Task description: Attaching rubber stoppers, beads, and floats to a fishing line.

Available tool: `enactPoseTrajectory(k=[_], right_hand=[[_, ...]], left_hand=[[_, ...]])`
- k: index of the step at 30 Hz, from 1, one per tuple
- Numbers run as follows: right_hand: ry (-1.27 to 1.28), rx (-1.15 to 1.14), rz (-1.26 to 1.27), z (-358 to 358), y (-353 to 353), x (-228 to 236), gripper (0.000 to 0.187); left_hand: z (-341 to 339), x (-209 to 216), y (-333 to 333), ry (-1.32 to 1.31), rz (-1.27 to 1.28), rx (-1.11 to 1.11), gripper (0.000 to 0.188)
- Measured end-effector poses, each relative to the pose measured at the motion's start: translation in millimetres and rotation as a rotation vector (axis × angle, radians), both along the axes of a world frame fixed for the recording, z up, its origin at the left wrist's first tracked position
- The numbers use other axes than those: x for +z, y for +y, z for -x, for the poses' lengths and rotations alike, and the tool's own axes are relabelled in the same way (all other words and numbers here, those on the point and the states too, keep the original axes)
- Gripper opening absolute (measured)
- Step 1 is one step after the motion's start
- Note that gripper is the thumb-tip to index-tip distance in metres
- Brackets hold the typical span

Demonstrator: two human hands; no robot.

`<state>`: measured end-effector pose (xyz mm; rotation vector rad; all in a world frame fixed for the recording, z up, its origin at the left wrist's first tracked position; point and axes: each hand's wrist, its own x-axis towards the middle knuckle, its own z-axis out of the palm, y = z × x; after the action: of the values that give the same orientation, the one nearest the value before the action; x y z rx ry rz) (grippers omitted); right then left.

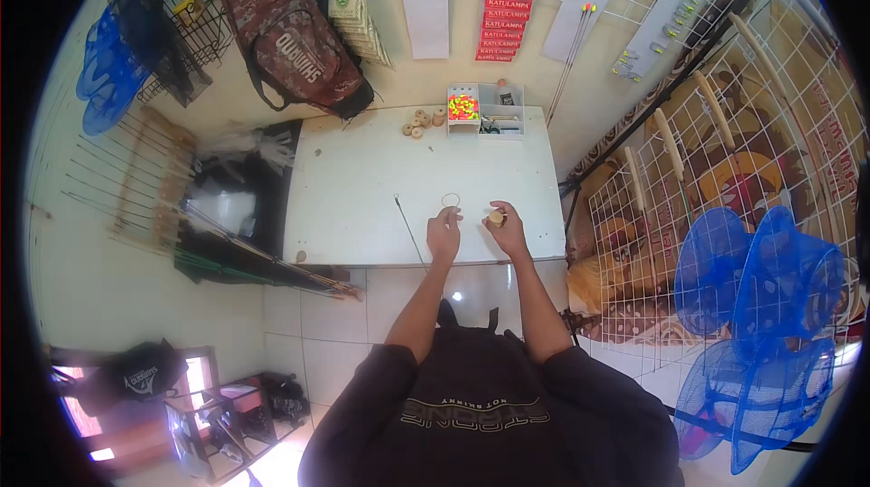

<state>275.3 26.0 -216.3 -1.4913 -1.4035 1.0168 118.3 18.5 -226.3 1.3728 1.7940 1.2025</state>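
Observation:
Over the near part of the white table [362, 179], my left hand [443, 235] pinches a thin wire-like ring [451, 195], which stands up past the fingertips. Close by on its right, my right hand [507, 231] has its fingers closed around a small tan, round piece [496, 218] that looks like cork or wood. The two hands are apart. Left of them a thin dark rod [410, 228] with a small tip lies slanting to the table's front edge. Several similar tan round pieces [418, 121] sit together toward the back.
A white divided box [487, 131] with pink and yellow bits stands at the back right. A camouflage rod bag [299, 57] hangs over the back left. Thin rods [263, 256] flank the table's left; blue nets [770, 297] hang on a wire grid at right.

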Motion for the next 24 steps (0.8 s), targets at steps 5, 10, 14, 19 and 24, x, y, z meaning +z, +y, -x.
enactPoseTrajectory(k=[5,10,14,19,24], right_hand=[[-0.003,0.023,-0.081,-4,3,-18,0.034],[-0.074,0.036,-0.082,-1,6,-26,0.039],[0.061,0.085,-0.045,6,7,-10,0.041],[0.107,0.163,-0.023,9,12,7,0.037],[0.06,0.204,-0.034,7,17,8,0.037]], left_hand=[[-3,-2,2,0.066,0.055,0.024,0.023],[-7,-9,5,0.363,0.148,-0.013,0.021],[-7,-16,8,0.423,0.02,-0.104,0.042],[-1,-18,18,0.294,-0.053,-0.403,0.055],[-4,-10,21,0.049,0.022,-0.497,0.054]])
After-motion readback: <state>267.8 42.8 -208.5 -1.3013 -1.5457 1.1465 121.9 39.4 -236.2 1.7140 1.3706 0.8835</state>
